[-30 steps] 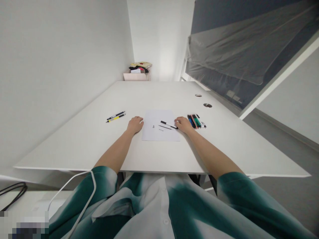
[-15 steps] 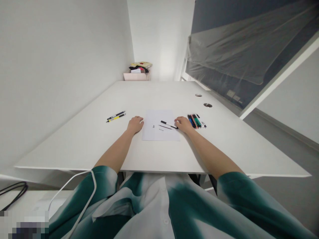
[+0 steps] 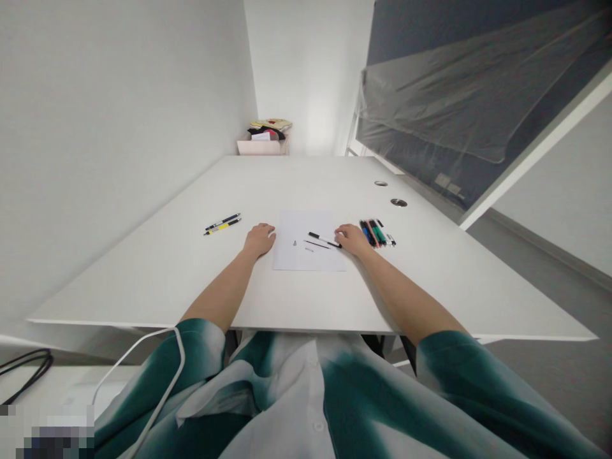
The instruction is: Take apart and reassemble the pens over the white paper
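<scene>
Black-and-white pen (image 3: 324, 240) on white paper sheet (image 3: 287, 260), its end at right grip (image 3: 351, 239); hold unclear. Slim black rod (image 3: 317, 244) just beside. Left grip (image 3: 259, 240) relaxed, palm down by sheet's left edge. White worktop (image 3: 306, 182): coloured pen row (image 3: 377, 233) right, yellow-black pen (image 3: 222, 227) left.

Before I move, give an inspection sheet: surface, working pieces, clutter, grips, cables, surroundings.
Surface: white table, paper on it.
Working pieces: on the paper, black-and-white pen, thin dark rod, small gray piece, spring-like piece.
Clutter: black pen and yellow pen left, pen row right.
Grips: left grip beside paper's left edge, nothing seen held; right grip at black-and-white pen's right end, contact unclear.
Cables: white cable by left sleeve; black cable, lower left.
Surroundings: far box; plastic-draped dark panel, right.
</scene>
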A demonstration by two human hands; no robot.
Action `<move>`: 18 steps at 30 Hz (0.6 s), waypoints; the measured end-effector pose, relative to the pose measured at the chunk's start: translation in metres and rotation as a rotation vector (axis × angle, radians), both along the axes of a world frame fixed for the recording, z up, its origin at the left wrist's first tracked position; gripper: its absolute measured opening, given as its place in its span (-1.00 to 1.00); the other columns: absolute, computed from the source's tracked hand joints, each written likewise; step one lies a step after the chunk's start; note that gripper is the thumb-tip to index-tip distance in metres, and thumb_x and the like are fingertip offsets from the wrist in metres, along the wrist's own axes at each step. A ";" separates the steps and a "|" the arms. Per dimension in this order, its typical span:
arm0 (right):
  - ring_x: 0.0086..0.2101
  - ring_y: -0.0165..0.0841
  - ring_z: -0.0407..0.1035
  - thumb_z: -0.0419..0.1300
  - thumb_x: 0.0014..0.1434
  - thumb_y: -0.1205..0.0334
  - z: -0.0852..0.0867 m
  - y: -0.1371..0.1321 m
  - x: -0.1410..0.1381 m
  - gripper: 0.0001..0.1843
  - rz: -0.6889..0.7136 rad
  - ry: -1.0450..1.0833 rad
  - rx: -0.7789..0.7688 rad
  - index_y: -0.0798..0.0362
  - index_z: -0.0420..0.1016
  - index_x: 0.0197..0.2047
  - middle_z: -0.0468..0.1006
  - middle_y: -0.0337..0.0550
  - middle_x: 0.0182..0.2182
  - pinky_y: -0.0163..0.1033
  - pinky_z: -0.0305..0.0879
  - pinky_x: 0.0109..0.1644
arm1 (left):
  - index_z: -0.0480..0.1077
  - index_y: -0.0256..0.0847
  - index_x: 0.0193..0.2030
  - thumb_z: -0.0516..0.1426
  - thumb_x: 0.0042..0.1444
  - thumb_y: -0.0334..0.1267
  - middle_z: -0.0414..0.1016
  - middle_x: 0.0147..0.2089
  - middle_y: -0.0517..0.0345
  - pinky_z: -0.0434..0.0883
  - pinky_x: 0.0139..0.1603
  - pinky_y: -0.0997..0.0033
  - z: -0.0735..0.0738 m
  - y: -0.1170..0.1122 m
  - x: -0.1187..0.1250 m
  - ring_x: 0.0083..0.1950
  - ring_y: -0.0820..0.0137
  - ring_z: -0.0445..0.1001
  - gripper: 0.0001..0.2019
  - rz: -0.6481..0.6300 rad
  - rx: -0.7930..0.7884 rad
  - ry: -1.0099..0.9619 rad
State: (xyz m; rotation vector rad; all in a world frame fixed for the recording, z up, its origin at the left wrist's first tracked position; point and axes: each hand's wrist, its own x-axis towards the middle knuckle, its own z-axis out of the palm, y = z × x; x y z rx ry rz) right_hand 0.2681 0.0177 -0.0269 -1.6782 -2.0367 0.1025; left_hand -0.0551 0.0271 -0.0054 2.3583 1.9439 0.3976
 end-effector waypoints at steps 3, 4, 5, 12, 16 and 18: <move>-0.01 -0.18 0.42 0.10 0.14 0.29 0.001 0.000 0.000 -0.68 0.001 -0.006 -0.002 0.07 0.65 -0.14 0.58 -0.02 -0.04 -0.15 0.27 0.13 | 0.41 -0.18 0.18 -0.02 0.26 -0.18 0.34 0.28 -0.06 0.29 0.25 0.11 0.001 -0.001 0.001 0.24 0.10 0.33 -0.59 -0.001 0.000 -0.004; -0.02 -0.18 0.42 0.10 0.15 0.29 0.001 0.000 0.000 -0.68 0.005 -0.007 -0.004 0.07 0.65 -0.14 0.59 -0.02 -0.04 -0.16 0.27 0.12 | 0.41 -0.18 0.17 -0.02 0.26 -0.19 0.34 0.28 -0.06 0.29 0.24 0.10 0.001 -0.001 0.001 0.23 0.10 0.34 -0.60 -0.002 0.001 -0.005; -0.02 -0.19 0.42 0.10 0.15 0.28 0.001 0.000 0.000 -0.69 0.010 -0.008 -0.006 0.07 0.65 -0.14 0.59 -0.01 -0.05 -0.17 0.27 0.12 | 0.42 -0.18 0.16 -0.02 0.26 -0.19 0.35 0.28 -0.06 0.30 0.24 0.09 0.001 -0.001 0.001 0.23 0.10 0.34 -0.60 -0.003 0.001 -0.005; 0.00 -0.18 0.40 0.08 0.18 0.25 0.000 -0.002 -0.001 -0.66 -0.001 0.007 0.017 0.10 0.63 -0.10 0.55 0.04 -0.01 -0.14 0.25 0.15 | 0.41 -0.18 0.15 -0.01 0.25 -0.22 0.36 0.26 -0.08 0.31 0.23 0.07 0.000 -0.003 0.003 0.22 0.10 0.35 -0.62 0.010 0.033 -0.044; 0.04 -0.12 0.36 0.09 0.21 0.18 0.001 -0.005 -0.005 -0.63 -0.011 0.009 0.049 0.11 0.59 -0.02 0.49 0.08 0.07 -0.07 0.23 0.17 | 0.37 -0.23 0.17 0.00 0.25 -0.21 0.36 0.23 -0.12 0.28 0.26 0.05 0.001 -0.009 0.012 0.23 0.11 0.33 -0.61 -0.040 0.147 -0.102; 0.04 -0.12 0.35 0.10 0.20 0.18 0.004 -0.008 -0.010 -0.63 0.009 0.000 0.079 0.10 0.59 -0.01 0.49 0.06 0.06 -0.05 0.22 0.18 | 0.38 -0.22 0.15 0.02 0.24 -0.22 0.37 0.22 -0.10 0.24 0.29 0.04 0.002 -0.014 0.022 0.25 0.13 0.30 -0.62 -0.122 0.206 -0.117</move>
